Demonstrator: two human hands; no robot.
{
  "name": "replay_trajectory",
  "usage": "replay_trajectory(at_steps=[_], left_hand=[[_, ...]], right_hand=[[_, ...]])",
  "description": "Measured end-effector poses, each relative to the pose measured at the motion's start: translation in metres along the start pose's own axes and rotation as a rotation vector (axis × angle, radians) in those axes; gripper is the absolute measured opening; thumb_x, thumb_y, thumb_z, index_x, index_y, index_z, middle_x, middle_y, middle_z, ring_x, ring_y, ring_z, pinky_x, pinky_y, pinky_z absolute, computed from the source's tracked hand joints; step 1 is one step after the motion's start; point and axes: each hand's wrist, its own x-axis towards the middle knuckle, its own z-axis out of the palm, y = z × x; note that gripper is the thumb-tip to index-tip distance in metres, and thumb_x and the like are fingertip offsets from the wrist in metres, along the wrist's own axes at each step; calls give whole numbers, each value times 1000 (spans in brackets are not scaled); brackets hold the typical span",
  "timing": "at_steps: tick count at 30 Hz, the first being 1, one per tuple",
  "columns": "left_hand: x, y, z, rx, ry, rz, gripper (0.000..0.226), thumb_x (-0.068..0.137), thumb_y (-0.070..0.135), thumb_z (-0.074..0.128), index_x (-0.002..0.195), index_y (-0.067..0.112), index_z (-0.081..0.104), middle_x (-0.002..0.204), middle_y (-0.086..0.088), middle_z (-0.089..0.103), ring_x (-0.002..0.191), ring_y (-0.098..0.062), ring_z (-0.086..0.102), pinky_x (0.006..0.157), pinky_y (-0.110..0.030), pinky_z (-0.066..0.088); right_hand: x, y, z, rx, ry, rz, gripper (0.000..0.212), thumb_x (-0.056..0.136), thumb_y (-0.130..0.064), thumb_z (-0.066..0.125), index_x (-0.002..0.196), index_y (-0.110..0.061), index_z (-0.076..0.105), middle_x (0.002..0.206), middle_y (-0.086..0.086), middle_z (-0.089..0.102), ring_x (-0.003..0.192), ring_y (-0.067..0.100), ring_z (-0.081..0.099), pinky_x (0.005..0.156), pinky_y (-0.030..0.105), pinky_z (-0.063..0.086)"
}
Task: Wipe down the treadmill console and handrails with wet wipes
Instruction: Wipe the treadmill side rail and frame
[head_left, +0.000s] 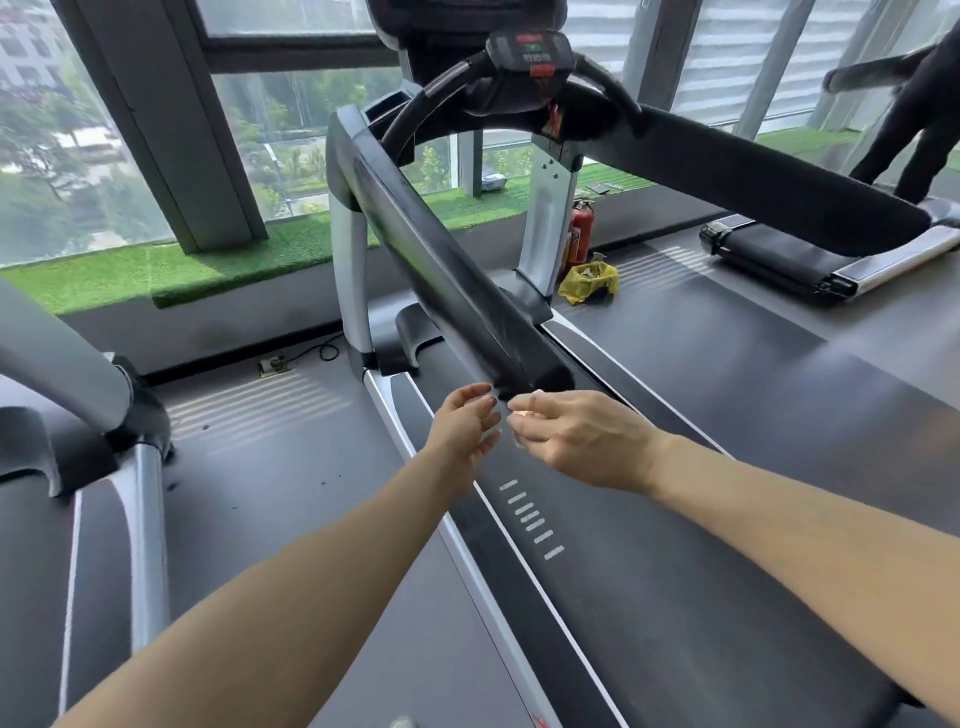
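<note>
The treadmill's black left handrail slopes down from the console and ends just above my hands. The right handrail runs off to the right. My left hand hovers just below the rail's end with relaxed, spread fingers and holds nothing. My right hand faces it, a few centimetres away, with its fingers curled inward. A small pale patch shows between those fingers. I cannot tell whether it is a wet wipe. Neither hand touches the rail.
The treadmill belt lies under my right arm. Another treadmill stands on the left and a third at the right, with a person in black on it. A yellow bag and a red fire extinguisher sit by the window ledge.
</note>
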Motion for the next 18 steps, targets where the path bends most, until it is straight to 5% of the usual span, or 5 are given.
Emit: replay_trajectory(at_steps=[8, 11, 15, 18], left_hand=[[-14, 4, 2, 117, -1, 54, 15, 97, 10, 50, 105, 18, 59, 90, 2, 57, 77, -10, 54, 76, -24, 47], [-15, 18, 2, 147, -10, 108, 17, 95, 6, 50, 97, 20, 59, 88, 0, 57, 77, -10, 53, 78, -25, 47], [-11, 37, -3, 157, -22, 153, 18, 95, 5, 48, 92, 20, 57, 78, 3, 54, 70, -7, 50, 73, -23, 46], [2, 49, -9, 148, -2, 171, 16, 94, 6, 49, 92, 20, 57, 78, 3, 54, 73, -7, 52, 76, -24, 47]], right_hand=[[-6, -11, -12, 179, -87, 226, 25, 75, 3, 53, 66, -17, 65, 73, -6, 59, 76, 17, 58, 50, 25, 49], [15, 5, -34, 309, -43, 426, 20, 82, -4, 53, 81, -12, 71, 88, -2, 66, 82, 22, 59, 57, 23, 47], [52, 33, -39, 559, 55, 833, 17, 87, -4, 51, 100, -8, 61, 107, 6, 60, 91, 26, 55, 79, 39, 48], [76, 55, -27, 631, 52, 964, 21, 83, 5, 52, 92, -14, 55, 97, 6, 53, 87, 22, 50, 79, 37, 44]])
